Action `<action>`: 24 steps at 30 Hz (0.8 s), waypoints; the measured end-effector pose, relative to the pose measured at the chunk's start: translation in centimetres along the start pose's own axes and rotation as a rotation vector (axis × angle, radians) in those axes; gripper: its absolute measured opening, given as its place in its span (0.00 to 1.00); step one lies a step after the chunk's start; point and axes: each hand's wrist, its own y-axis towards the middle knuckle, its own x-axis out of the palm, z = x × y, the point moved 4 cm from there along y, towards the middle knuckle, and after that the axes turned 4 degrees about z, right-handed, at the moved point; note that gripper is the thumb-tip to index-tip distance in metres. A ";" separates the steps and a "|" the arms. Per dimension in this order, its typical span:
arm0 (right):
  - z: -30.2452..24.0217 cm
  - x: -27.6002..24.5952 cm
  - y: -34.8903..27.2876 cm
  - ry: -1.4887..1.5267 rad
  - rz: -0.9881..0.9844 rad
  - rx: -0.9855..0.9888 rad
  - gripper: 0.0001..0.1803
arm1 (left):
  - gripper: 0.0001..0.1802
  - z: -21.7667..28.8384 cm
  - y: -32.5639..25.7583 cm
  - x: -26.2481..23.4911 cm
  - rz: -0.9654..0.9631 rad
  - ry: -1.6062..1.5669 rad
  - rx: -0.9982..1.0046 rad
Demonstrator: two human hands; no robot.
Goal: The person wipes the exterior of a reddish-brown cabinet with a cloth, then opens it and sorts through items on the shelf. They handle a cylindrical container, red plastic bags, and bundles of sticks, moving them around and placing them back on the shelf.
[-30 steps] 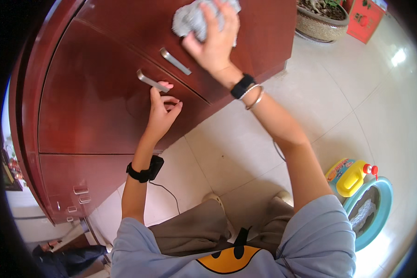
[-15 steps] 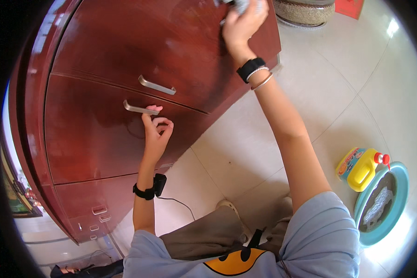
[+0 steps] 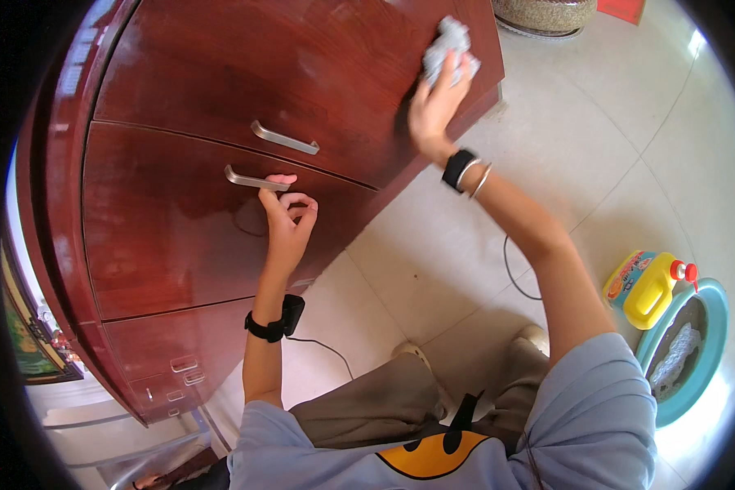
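The right hand (image 3: 434, 106) pressed a crumpled grey cloth (image 3: 447, 49) flat on the shiny dark red wooden cabinet (image 3: 180, 237), fingers clamped on it. The left hand (image 3: 286, 224) pinched the long silver handle (image 3: 256, 180), which lay sideways.

- The floor (image 3: 596, 139) under me is pale tile.
- My red-brown cabinet (image 3: 220, 90) stands on it.
- A yellow bottle (image 3: 647, 287) lies by a blue basin (image 3: 710, 359).
- A pot (image 3: 545, 14) sits far off.
- A black cord (image 3: 510, 273) lies on it.
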 end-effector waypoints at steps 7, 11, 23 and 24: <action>-9.8 -4.3 -16.4 0.349 -0.448 -0.143 0.30 | 0.29 0.5 -0.1 -0.1 -0.017 -0.013 -0.040; -9.3 -3.5 -18.7 0.252 -0.564 0.092 0.29 | 0.29 0.7 -0.2 -0.4 -0.032 -0.015 -0.047; 11.8 0.9 -4.4 0.857 0.213 0.843 0.16 | 0.29 0.3 -0.2 -0.6 -0.008 0.050 -0.042; 13.9 0.7 -2.9 0.642 0.083 0.732 0.15 | 0.30 0.4 -0.2 -0.6 -0.009 0.037 -0.029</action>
